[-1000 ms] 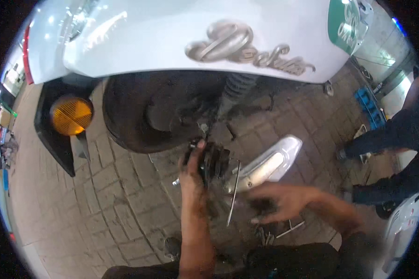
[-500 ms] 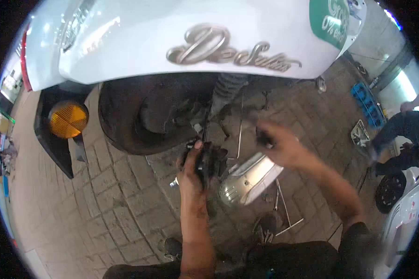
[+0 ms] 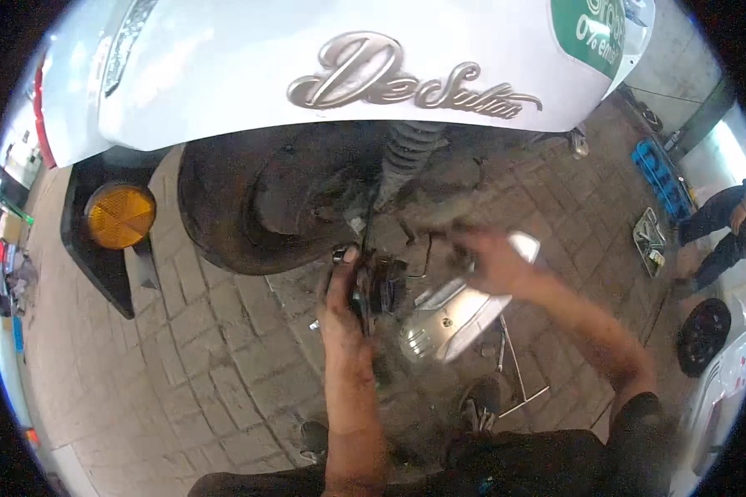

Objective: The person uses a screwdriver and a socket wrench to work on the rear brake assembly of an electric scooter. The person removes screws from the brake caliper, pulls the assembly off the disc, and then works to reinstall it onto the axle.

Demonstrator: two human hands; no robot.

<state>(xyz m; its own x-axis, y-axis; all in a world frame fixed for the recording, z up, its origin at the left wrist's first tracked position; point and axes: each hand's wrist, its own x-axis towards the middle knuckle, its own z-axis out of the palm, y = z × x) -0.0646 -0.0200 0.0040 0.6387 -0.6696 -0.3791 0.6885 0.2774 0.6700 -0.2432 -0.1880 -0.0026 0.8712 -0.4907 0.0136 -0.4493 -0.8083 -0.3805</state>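
- Head view, left: round orange reflector [image 3: 121, 216] is hanging beside a dark tyre [image 3: 205, 217].
- Left hand [image 3: 340, 291] is clamping a dark mechanical part [image 3: 383, 286], which is showing below and right of the tyre.
- Silver cover [image 3: 438, 326] is lying on brick paving [image 3: 224, 373].
- Right hand [image 3: 501, 263] is hovering by the cover's upper end, blurred; cannot tell whether its fingers are gripping anything.

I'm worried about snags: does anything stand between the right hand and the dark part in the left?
Yes: a thin bent metal rod shows between the right hand and the dark part in the left hand; blur hides whether that rod is held.
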